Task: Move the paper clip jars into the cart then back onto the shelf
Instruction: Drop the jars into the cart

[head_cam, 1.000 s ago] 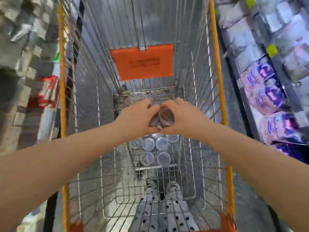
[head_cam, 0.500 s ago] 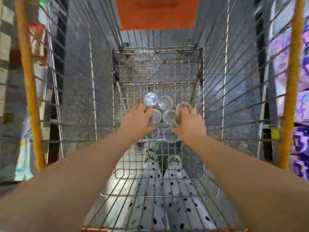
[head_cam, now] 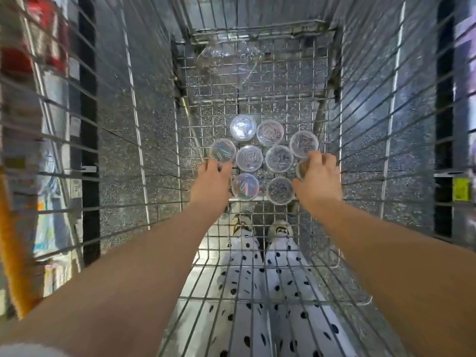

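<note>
Several clear round paper clip jars (head_cam: 249, 158) stand lid-up in a cluster on the wire floor of the cart (head_cam: 257, 81). My left hand (head_cam: 211, 180) reaches down at the cluster's left side; its curled fingertips hold the near edge of a jar of coloured clips (head_cam: 222, 150). On the right side my right hand (head_cam: 319, 177) curls over another jar (head_cam: 300, 168), which is mostly hidden under the fingers. Two more jars (head_cam: 245, 187) stand between my wrists.
Tall wire cart walls (head_cam: 128, 140) close in on both sides and at the far end (head_cam: 257, 34). Shop shelves with blurred goods (head_cam: 38, 60) run along the left, and more shelving (head_cam: 461, 99) stands on the right. My spotted trousers and shoes (head_cam: 257, 253) show through the mesh.
Both hands came down from mid-height with jars to the cart floor. The cluster has grown, and the view has dipped deeper into the cart.
</note>
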Action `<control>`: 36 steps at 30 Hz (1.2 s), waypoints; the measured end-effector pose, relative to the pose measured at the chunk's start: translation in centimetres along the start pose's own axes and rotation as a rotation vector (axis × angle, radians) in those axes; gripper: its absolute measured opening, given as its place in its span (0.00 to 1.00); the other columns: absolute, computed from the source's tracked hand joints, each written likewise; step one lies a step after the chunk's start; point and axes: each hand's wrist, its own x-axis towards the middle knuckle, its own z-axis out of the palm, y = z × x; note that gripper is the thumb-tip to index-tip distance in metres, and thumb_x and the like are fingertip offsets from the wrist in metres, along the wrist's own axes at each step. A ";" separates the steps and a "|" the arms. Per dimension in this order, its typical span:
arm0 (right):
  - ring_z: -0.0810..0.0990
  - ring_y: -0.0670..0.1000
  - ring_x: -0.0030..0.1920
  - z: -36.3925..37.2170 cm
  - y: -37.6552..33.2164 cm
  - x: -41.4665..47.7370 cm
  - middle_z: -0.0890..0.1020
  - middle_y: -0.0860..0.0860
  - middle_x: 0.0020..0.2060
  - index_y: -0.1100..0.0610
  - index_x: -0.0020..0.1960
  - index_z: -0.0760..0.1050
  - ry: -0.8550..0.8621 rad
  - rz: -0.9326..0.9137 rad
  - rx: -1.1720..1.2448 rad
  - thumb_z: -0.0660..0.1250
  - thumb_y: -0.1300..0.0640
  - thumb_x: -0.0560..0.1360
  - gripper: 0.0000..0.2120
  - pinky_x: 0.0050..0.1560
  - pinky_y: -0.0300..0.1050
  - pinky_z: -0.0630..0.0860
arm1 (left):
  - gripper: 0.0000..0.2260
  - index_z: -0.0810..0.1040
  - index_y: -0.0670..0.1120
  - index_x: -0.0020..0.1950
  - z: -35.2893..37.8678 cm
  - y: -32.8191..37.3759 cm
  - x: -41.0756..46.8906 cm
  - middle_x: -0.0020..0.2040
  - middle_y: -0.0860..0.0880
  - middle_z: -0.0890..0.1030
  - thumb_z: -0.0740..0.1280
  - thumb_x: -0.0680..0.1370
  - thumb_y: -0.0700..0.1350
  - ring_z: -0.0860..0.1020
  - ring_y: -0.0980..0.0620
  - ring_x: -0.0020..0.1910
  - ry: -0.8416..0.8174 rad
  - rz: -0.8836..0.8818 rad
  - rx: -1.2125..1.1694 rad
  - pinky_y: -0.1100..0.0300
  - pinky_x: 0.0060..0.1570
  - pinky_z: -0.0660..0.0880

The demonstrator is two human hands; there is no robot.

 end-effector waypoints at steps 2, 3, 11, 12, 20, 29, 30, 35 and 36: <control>0.70 0.58 0.59 0.2 0.2 0.1 0.65 0.57 0.63 0.53 0.70 0.59 -0.035 0.015 0.054 0.68 0.57 0.73 0.29 0.58 0.50 0.71 | 0.23 0.65 0.47 0.66 0.3 0.4 0.2 0.64 0.42 0.65 0.70 0.73 0.41 0.66 0.43 0.62 0.028 -0.001 -0.027 0.48 0.57 0.75; 0.72 0.58 0.58 0.3 0.3 0.0 0.65 0.56 0.64 0.52 0.71 0.57 -0.051 0.023 0.079 0.68 0.57 0.73 0.30 0.58 0.52 0.72 | 0.25 0.65 0.47 0.67 0.4 0.4 0.3 0.65 0.42 0.64 0.70 0.73 0.41 0.66 0.43 0.63 0.028 -0.002 -0.043 0.47 0.58 0.74; 0.73 0.61 0.58 -1.1 -0.8 -1.1 0.61 0.58 0.67 0.55 0.72 0.56 -0.115 0.024 0.062 0.67 0.56 0.74 0.31 0.57 0.53 0.74 | 0.36 0.56 0.51 0.72 -1.2 -0.3 -1.1 0.71 0.43 0.57 0.72 0.70 0.38 0.66 0.42 0.66 -0.020 0.040 -0.138 0.50 0.62 0.70; 0.72 0.62 0.59 -1.7 -1.1 -1.3 0.61 0.58 0.67 0.56 0.72 0.57 -0.111 0.026 0.044 0.67 0.57 0.74 0.31 0.58 0.53 0.73 | 0.35 0.57 0.51 0.72 -2.1 -0.2 -1.4 0.70 0.43 0.57 0.71 0.71 0.37 0.67 0.43 0.65 -0.006 0.043 -0.123 0.51 0.60 0.71; 0.72 0.59 0.59 -7.7 -3.9 -5.0 0.65 0.57 0.64 0.56 0.71 0.59 -0.066 -0.115 0.019 0.60 0.61 0.75 0.25 0.50 0.49 0.71 | 0.22 0.62 0.46 0.69 -10.6 0.3 -4.2 0.65 0.40 0.65 0.62 0.76 0.38 0.70 0.42 0.58 0.081 0.169 0.053 0.49 0.53 0.74; 0.74 0.59 0.58 -15.4 -7.3 -11.1 0.71 0.58 0.62 0.57 0.69 0.63 0.101 -0.312 0.030 0.64 0.58 0.75 0.24 0.50 0.47 0.70 | 0.25 0.62 0.48 0.68 -18.0 2.6 -9.1 0.60 0.44 0.67 0.65 0.74 0.37 0.72 0.46 0.52 0.215 0.256 0.026 0.51 0.48 0.77; 0.74 0.58 0.57 -16.2 -7.7 -11.8 0.71 0.57 0.61 0.57 0.69 0.64 0.122 -0.339 0.028 0.64 0.57 0.75 0.23 0.49 0.46 0.69 | 0.25 0.61 0.48 0.68 -18.9 3.0 -9.8 0.60 0.44 0.67 0.65 0.74 0.37 0.72 0.46 0.53 0.232 0.274 0.028 0.51 0.48 0.77; 0.75 0.57 0.54 -20.3 -9.0 -15.6 0.73 0.55 0.59 0.55 0.67 0.66 0.236 -0.432 0.050 0.64 0.56 0.74 0.21 0.45 0.45 0.69 | 0.22 0.63 0.46 0.67 -24.2 4.9 -13.8 0.59 0.44 0.66 0.64 0.75 0.37 0.71 0.45 0.52 0.345 0.371 0.019 0.54 0.43 0.72; 0.75 0.57 0.54 -21.2 -9.2 -16.6 0.73 0.55 0.59 0.55 0.67 0.66 0.260 -0.452 0.040 0.63 0.56 0.74 0.21 0.46 0.45 0.69 | 0.22 0.63 0.45 0.67 -25.2 5.3 -14.8 0.59 0.44 0.66 0.64 0.75 0.38 0.71 0.45 0.52 0.380 0.393 0.025 0.54 0.44 0.72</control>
